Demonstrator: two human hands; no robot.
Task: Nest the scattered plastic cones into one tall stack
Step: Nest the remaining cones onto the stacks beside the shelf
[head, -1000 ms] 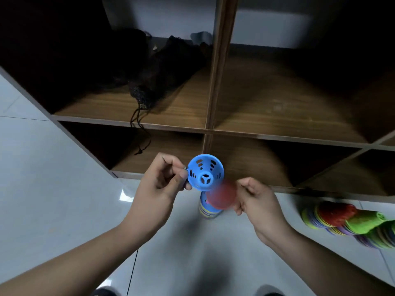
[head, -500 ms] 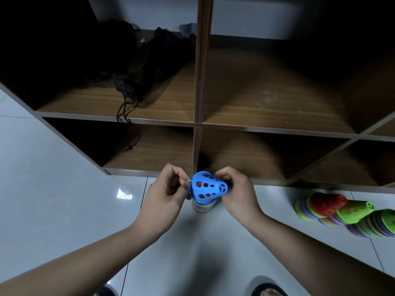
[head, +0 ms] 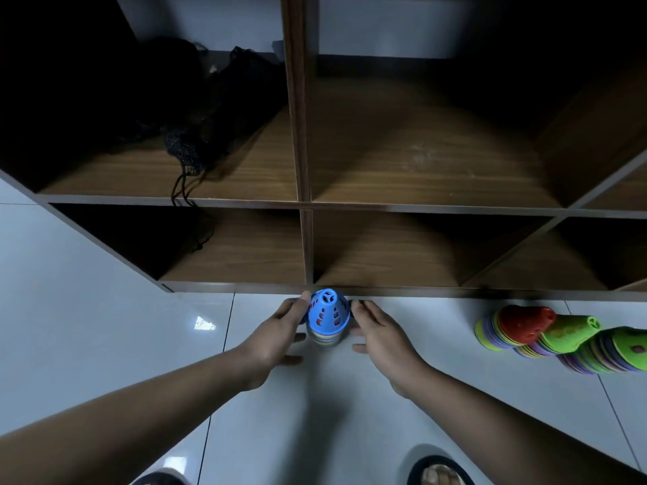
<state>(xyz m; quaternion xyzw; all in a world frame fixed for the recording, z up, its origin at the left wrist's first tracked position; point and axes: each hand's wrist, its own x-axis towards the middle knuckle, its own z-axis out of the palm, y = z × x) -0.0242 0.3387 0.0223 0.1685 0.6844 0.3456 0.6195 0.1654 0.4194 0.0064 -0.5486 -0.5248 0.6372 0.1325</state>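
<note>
Grip released ×2: left hand straight-fingered, touching blue cone topping 1 upright stack on floor just before shelf; right hand beside it. 3 lying stacks rightward along shelf.

I can read no words, numbers or brand marks anywhere here. The blue cone topping the stack carries only cut-out slots and a three-spoked opening at its tip. The red cone and green cone lying on the floor to my right show holes but no lettering.
</note>
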